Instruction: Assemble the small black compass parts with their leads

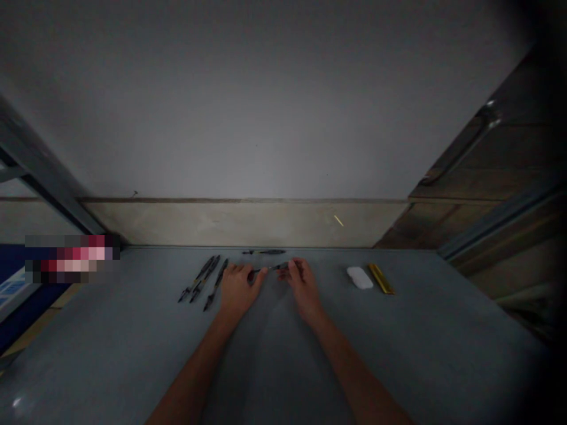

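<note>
Left hand, right hand half-curled, both pinching dark pen-like item; any lettering too small to read.

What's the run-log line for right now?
left hand: grips dark part; right hand: grips slim dark part; parts joined: unclear; left: three dark pen-like items; beyond hands: similar item; right: white object, gold strip
</note>
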`<state>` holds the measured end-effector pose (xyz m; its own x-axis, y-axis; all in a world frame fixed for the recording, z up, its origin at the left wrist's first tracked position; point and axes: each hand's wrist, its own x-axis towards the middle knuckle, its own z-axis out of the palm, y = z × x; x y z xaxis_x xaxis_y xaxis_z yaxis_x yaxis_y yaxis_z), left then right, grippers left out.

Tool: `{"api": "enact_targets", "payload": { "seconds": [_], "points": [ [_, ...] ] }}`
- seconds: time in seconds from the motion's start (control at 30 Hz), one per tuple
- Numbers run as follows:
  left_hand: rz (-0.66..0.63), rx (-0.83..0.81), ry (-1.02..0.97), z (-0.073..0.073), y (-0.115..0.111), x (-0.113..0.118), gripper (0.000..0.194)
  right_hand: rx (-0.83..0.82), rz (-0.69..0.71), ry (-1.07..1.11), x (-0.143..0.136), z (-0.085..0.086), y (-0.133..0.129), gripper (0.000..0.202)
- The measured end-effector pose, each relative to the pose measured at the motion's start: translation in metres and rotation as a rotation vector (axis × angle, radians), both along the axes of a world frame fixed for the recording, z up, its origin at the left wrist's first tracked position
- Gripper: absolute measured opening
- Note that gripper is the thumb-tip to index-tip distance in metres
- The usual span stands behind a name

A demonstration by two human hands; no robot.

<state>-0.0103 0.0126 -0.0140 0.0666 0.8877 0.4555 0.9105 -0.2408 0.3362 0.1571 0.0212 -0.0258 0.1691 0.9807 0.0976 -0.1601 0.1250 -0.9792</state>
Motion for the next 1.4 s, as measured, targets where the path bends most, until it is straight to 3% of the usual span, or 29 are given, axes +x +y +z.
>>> {"api": "enact_targets", "payload": {
  "seconds": [0.13,0.23,0.37,0.63,1.07,1.4],
  "points": [
    [-0.032,-0.005,0.016,0.0025,-0.0010,0.0016,0.046,-0.071,0.165,0.264,-0.0069,0.0034,-0.0048,0.040],
    [-0.020,-0.010,0.024,0.0040,-0.0013,0.0019,0.045,-0.081,0.153,0.295,-0.0083,0.0034,-0.0052,0.043],
    [-0.011,-0.019,0.013,0.0041,-0.0011,0.0017,0.047,-0.060,0.091,0.268,-0.0064,0.0012,-0.0028,0.044],
    [-0.018,-0.048,-0.016,0.0027,0.0000,0.0001,0.047,-0.056,0.157,0.167,-0.0071,0.0051,-0.0050,0.041],
    [0.006,-0.057,0.004,0.0009,-0.0003,-0.0002,0.048,-0.074,0.095,0.184,-0.0087,0.0045,-0.0047,0.039],
    [-0.018,-0.068,0.091,0.0029,-0.0023,0.0023,0.045,-0.069,0.151,0.124,-0.0085,0.0062,-0.0059,0.039]
  ]
}}
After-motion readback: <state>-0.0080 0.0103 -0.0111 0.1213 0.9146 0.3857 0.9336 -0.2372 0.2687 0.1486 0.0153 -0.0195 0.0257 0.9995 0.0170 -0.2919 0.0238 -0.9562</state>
